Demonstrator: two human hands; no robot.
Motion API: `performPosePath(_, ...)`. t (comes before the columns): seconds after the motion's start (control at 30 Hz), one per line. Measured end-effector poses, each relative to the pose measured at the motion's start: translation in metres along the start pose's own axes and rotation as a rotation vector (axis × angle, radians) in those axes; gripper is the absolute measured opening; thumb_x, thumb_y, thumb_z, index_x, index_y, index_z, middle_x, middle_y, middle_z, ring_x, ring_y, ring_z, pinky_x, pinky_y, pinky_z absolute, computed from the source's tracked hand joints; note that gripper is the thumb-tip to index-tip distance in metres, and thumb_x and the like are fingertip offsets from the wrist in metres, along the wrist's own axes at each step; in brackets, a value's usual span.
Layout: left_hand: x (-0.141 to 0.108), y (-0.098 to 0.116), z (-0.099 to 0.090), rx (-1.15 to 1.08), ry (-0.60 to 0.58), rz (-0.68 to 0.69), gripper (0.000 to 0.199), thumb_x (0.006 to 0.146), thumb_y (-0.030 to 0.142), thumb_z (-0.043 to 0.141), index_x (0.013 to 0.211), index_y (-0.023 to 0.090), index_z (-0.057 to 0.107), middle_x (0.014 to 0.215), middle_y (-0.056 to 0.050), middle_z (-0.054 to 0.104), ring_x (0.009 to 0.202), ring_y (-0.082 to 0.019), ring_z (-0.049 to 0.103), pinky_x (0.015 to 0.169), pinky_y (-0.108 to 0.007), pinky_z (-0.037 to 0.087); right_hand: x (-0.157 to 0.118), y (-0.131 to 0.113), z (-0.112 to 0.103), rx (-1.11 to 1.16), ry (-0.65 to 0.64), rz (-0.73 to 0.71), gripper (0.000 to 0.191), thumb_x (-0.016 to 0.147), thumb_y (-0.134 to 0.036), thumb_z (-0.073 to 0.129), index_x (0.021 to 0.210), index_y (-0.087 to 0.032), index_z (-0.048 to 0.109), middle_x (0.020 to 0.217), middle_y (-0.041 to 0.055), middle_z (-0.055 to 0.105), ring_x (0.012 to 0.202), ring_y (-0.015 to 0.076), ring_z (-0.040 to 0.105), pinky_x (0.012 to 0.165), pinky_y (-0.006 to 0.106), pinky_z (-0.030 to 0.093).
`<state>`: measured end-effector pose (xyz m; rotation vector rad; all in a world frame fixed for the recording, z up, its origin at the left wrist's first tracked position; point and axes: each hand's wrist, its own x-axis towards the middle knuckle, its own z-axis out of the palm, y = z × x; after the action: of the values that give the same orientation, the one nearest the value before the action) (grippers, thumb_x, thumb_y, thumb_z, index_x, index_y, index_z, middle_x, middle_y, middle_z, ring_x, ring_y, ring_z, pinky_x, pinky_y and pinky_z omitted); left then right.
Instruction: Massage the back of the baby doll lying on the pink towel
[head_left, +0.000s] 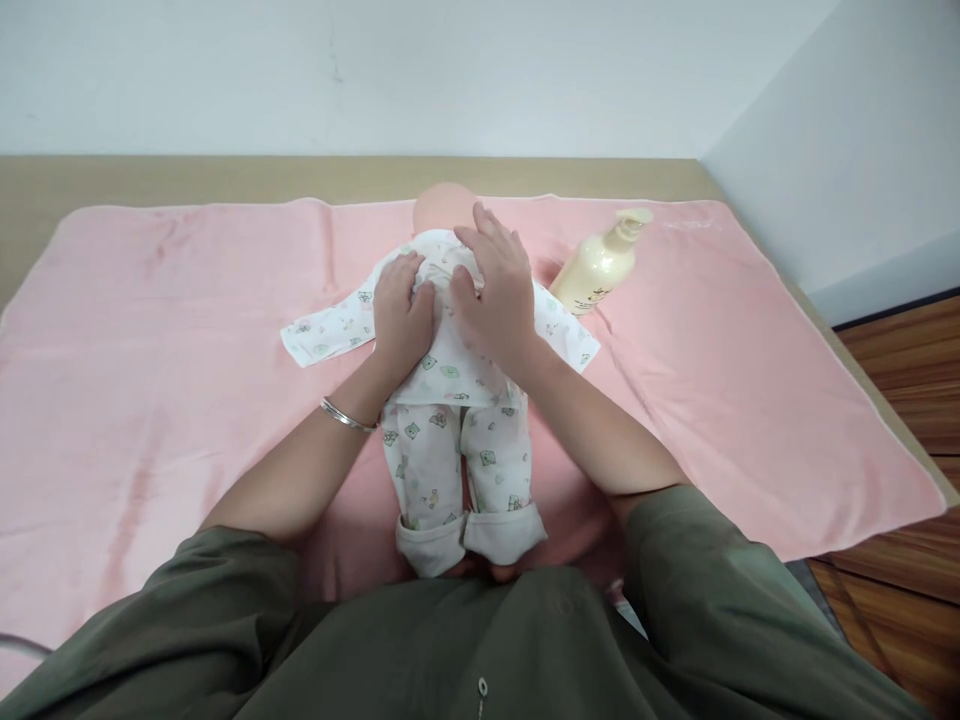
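Note:
A baby doll (448, 205) in a white printed top (450, 370) and matching trousers (491, 460) lies stretched out in front of me, its smooth head pointing away and its face not visible. My left hand (403, 315) rests on the left side of the top, fingers laid along the cloth near the shoulder. On the other side, my right hand (501, 295) is over the upper right of the top, its fingers extended and spread towards the head. Whether its fingertips touch the cloth is unclear. Both sleeves spread outwards, and the trouser cuffs are folded up.
Under the doll is a pink blanket (187, 400) on a light wooden table (247, 178). A cream pump bottle (600, 262) leans to the right beyond the right sleeve. White walls (450, 80) stand behind and at right; a wooden floor (900, 390) shows at lower right.

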<state>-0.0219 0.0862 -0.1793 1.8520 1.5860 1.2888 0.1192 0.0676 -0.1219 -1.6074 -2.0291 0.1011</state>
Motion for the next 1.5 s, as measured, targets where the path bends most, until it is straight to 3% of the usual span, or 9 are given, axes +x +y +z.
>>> performPosePath(0.2,0.001,-0.003,0.001,0.011,-0.001,-0.006,0.046,0.092,0.028,0.048,0.133,0.016,0.064,0.149,-0.013,0.063,0.144,-0.027,0.055,0.13,-0.046,0.038,-0.003,-0.003,0.016,-0.012,-0.117,0.072,0.048,0.101,-0.025,0.042,0.146,-0.015,0.056,0.165,0.0116,0.045,0.157,0.0301,0.039,0.134,0.059,0.025)
performPosePath(0.43,-0.001,0.003,-0.002,0.018,-0.019,0.002,0.041,0.097,0.033,0.046,0.132,0.022,0.065,0.145,-0.011,0.066,0.142,-0.027,0.056,0.129,-0.047,0.039,-0.002,-0.011,-0.014,-0.005,0.003,0.053,0.051,0.107,-0.03,0.029,0.154,-0.017,0.046,0.168,0.0122,0.04,0.158,0.0257,0.038,0.136,0.053,0.025)
performPosePath(0.53,0.0,0.002,-0.001,0.011,-0.008,-0.001,0.044,0.095,0.031,0.047,0.135,0.019,0.064,0.148,-0.012,0.064,0.143,-0.027,0.055,0.129,-0.045,0.039,-0.001,-0.004,0.0,-0.014,-0.008,0.006,0.051,0.107,-0.029,0.03,0.153,-0.016,0.048,0.167,0.0125,0.042,0.159,0.0263,0.037,0.137,0.054,0.022)
performPosePath(0.73,0.002,-0.001,0.0,-0.017,-0.006,-0.03,0.051,0.089,0.029,0.05,0.135,0.013,0.064,0.146,-0.016,0.064,0.142,-0.03,0.056,0.129,-0.046,0.039,0.002,0.007,0.029,0.045,-0.088,-0.066,0.046,0.101,-0.023,0.046,0.142,-0.013,0.063,0.159,0.0107,0.054,0.154,0.027,0.044,0.135,0.048,0.029)
performPosePath(0.93,0.001,0.007,-0.003,-0.025,0.011,-0.078,0.051,0.087,0.029,0.051,0.134,0.016,0.066,0.146,-0.015,0.065,0.14,-0.031,0.057,0.128,-0.049,0.04,0.005,0.004,0.011,0.05,-0.11,-0.098,0.042,0.1,-0.02,0.046,0.135,-0.011,0.067,0.157,0.013,0.055,0.151,0.0289,0.048,0.132,0.048,0.037)
performPosePath(1.07,-0.004,0.027,-0.01,-0.038,-0.021,-0.177,0.058,0.09,0.031,0.055,0.146,0.015,0.057,0.155,-0.016,0.057,0.148,-0.034,0.05,0.131,-0.052,0.035,0.01,0.006,-0.027,0.101,-0.1,-0.117,0.045,0.103,-0.024,0.039,0.14,-0.016,0.063,0.16,0.0083,0.053,0.147,0.0249,0.054,0.121,0.044,0.051)
performPosePath(1.2,-0.014,0.061,-0.013,-0.221,-0.06,-0.118,0.067,0.092,0.031,0.059,0.156,0.022,0.043,0.168,-0.011,0.041,0.158,-0.03,0.038,0.135,-0.05,0.029,0.013,0.015,-0.069,0.156,0.025,-0.1,0.051,0.106,-0.032,0.034,0.149,-0.019,0.057,0.161,0.0014,0.052,0.152,0.0184,0.048,0.127,0.039,0.047)
performPosePath(1.33,-0.005,0.096,-0.002,-0.519,-0.142,-0.144,0.056,0.095,0.04,0.059,0.148,0.026,0.05,0.164,-0.009,0.047,0.157,-0.028,0.041,0.134,-0.045,0.033,0.023,0.037,-0.089,0.111,0.192,-0.009,0.052,0.105,-0.042,0.033,0.15,-0.031,0.056,0.163,-0.0096,0.047,0.155,0.0181,0.043,0.135,0.04,0.038)
performPosePath(1.5,0.042,0.132,0.022,-0.892,-0.195,-0.44,0.044,0.102,0.047,0.04,0.132,0.023,0.062,0.151,-0.013,0.06,0.149,-0.027,0.053,0.132,-0.044,0.037,0.034,0.066,-0.089,-0.091,0.294,0.127,0.056,0.107,-0.043,0.032,0.156,-0.021,0.048,0.172,0.0044,0.033,0.166,0.0294,0.021,0.137,0.062,0.017)
